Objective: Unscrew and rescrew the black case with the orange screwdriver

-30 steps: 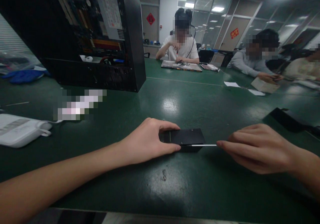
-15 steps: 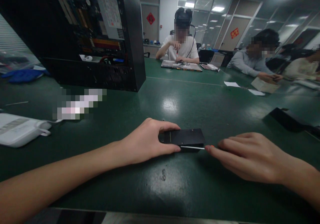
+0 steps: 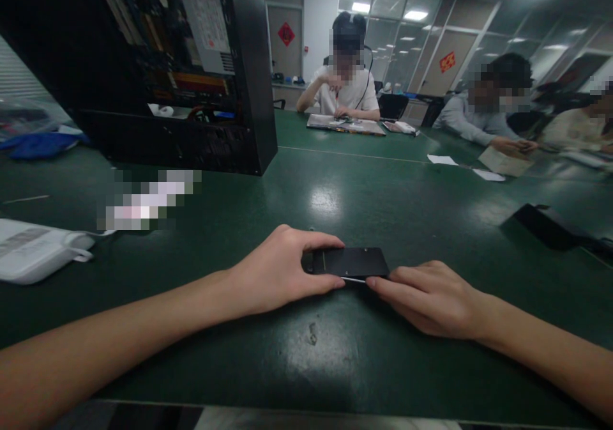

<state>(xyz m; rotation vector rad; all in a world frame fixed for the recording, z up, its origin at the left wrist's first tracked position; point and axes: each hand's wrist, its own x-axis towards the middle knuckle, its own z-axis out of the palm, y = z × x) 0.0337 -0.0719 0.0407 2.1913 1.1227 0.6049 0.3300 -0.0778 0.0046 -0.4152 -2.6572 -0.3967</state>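
- Head view: our left hand (image 3: 272,270) grips the black box (image 3: 352,262) by its left part, thumb along the near side, fingers along the far side.
- We have the box flat on the green table (image 3: 230,360), right in front of us.
- Our right hand (image 3: 431,299) has its fingers closed on a thin metal rod (image 3: 353,280), which runs along the box's near edge; we cannot tell whether its tip touches our left thumb.
- Left of us lies a white device (image 3: 38,251); beyond it stands an open black computer case (image 3: 191,136).
- Across from us sits a person in white (image 3: 347,88).
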